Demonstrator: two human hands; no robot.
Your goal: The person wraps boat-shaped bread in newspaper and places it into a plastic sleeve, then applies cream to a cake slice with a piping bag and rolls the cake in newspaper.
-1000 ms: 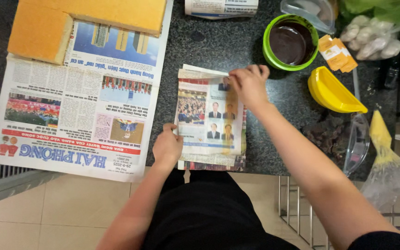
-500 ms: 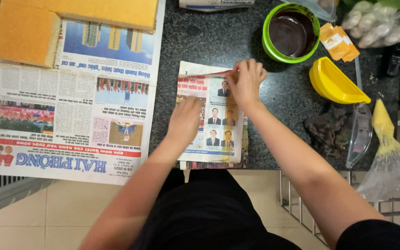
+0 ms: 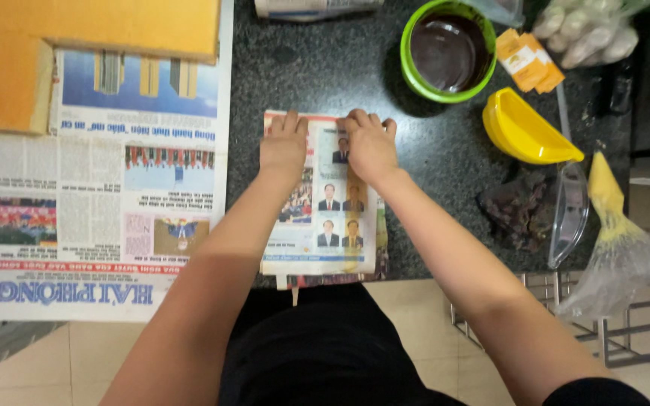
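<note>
Both hands flat on the folded newspaper sheet (image 3: 325, 210) at frame centre, near the front edge of the dark counter (image 3: 430, 165). Left hand (image 3: 283, 146) presses its far-left corner, fingers loosely spread, palm down. Right hand (image 3: 370, 143) sits just beside it at 3 o'clock — fingers together, curled slightly over the far edge; no pinch visible.

Around it:
- open newspaper (image 3: 92, 195) at 9 o'clock, orange cardboard (image 3: 62, 45) lying on its far part
- green bowl (image 3: 448, 49) of dark liquid at 1 o'clock
- yellow scoop-shaped dish (image 3: 524, 131) at 2 o'clock — well apart from the hands
- clear plastic bag (image 3: 618, 256) at 4 o'clock
</note>
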